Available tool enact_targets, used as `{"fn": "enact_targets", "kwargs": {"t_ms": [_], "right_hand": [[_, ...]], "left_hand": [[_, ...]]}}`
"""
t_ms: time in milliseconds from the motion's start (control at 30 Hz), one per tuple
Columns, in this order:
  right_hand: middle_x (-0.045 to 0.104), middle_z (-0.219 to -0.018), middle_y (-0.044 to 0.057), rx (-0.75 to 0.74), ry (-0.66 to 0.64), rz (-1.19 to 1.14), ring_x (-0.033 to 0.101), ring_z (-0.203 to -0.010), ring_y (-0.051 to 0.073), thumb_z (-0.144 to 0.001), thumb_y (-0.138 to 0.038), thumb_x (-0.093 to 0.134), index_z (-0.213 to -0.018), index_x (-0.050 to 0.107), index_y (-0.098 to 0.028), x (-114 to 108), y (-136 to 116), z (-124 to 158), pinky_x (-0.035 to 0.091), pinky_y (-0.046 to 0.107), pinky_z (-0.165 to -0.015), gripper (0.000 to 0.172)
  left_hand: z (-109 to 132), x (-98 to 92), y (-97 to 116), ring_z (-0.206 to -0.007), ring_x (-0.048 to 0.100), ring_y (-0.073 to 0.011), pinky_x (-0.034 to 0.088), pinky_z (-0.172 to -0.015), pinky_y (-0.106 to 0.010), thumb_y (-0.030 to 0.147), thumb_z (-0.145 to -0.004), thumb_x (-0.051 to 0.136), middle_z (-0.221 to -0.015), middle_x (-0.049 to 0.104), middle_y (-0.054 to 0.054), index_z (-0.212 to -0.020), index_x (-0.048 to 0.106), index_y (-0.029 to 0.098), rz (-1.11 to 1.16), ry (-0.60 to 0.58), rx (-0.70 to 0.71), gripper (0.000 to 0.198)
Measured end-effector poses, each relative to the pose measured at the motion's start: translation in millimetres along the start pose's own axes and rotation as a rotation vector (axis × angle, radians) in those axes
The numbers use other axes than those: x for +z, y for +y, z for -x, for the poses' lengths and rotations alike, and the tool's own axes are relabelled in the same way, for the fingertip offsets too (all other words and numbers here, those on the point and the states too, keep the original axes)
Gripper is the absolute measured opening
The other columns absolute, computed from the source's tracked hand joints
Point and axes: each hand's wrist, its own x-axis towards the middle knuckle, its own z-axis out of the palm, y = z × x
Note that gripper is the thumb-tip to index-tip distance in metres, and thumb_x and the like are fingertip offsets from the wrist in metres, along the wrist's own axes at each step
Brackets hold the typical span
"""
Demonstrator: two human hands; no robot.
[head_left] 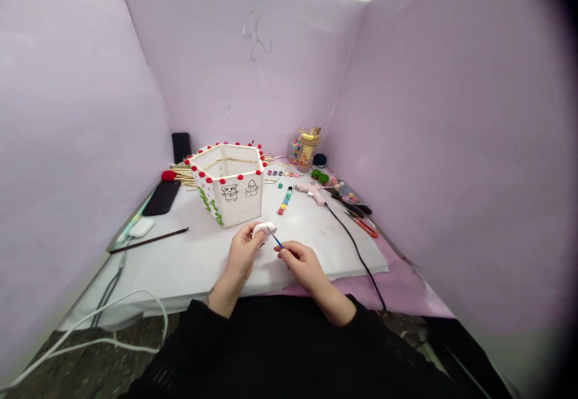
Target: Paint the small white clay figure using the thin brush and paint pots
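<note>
My left hand point(244, 248) is closed on a small white piece point(264, 228), possibly folded tissue; its exact kind is too small to make out. In my right hand point(300, 260) is a thin paintbrush point(277, 241) with a blue handle, its tip against the white piece. Just beyond my hands stands a white many-sided box point(241, 209) with an open top. Red balls line its rim, two cartoon figures are drawn in black on the front, and green painted shapes mark its left side. A strip of paint pots point(285, 200) lies to the right of the box.
A pink glue gun point(311, 193) with a black cord lies right, near pliers and orange-handled scissors point(365, 227). A lidded cup point(307, 149) stands at the back. Leftward are a black phone point(161, 198), thin sticks point(183, 174), a white case point(142, 228) and a dark rod point(151, 240).
</note>
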Motion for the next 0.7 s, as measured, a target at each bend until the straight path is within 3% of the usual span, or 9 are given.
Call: {"fn": "enact_targets", "kwargs": {"t_ms": [233,367,433,567,700], "right_hand": [[0.067,-0.069,0.002,0.059,0.015,0.026,0.053,-0.057,0.014,-0.078,-0.034,0.059,-0.083,0.077,-0.020,3.0,6.4,-4.7,0.040,0.026,-0.053,0.024],[0.068,-0.070,0.001,0.099,0.012,0.025,0.049,-0.051,0.011,-0.078,-0.035,0.057,-0.087,0.076,-0.018,2.2,4.7,-5.1,0.039,0.025,-0.051,0.027],[0.069,-0.071,0.002,0.102,0.011,0.045,0.050,-0.052,0.012,-0.078,-0.034,0.056,-0.088,0.076,-0.017,2.5,3.7,-5.1,0.039,0.024,-0.051,0.028],[0.071,-0.074,0.004,0.074,0.001,0.092,0.057,-0.059,0.014,-0.080,-0.033,0.054,-0.088,0.077,-0.017,3.6,3.9,-5.2,0.042,0.024,-0.053,0.029],[0.074,-0.077,0.004,0.009,0.019,0.144,0.065,-0.069,0.018,-0.082,-0.030,0.054,-0.085,0.077,-0.019,4.5,5.6,-4.6,0.048,0.026,-0.060,0.025]], "left_hand": [[7.6,1.4,7.4,-0.069,0.058,-0.0135,0.049,-0.064,-0.026,0.027,-0.061,0.084,-0.072,0.064,0.003,-0.075,0.062,0.018,0.043,-0.035,-0.023,0.028],[3.1,-1.0,3.2,-0.057,0.051,-0.0096,0.043,-0.056,-0.021,0.046,-0.068,0.078,-0.060,0.057,0.005,-0.070,0.061,0.017,0.134,-0.057,-0.046,0.033],[-0.3,-2.1,-0.1,-0.055,0.050,-0.0086,0.040,-0.053,-0.020,0.046,-0.067,0.080,-0.059,0.057,0.005,-0.071,0.063,0.017,0.169,-0.059,-0.072,0.034],[-2.5,-2.3,-1.4,-0.059,0.058,-0.0102,0.043,-0.056,-0.021,0.033,-0.057,0.090,-0.068,0.068,0.002,-0.083,0.069,0.017,0.212,-0.096,-0.135,0.037],[-0.6,-0.7,3.3,-0.073,0.066,-0.0147,0.050,-0.069,-0.025,0.040,-0.058,0.090,-0.085,0.076,-0.004,-0.095,0.075,0.015,0.249,-0.140,-0.170,0.048]]}}
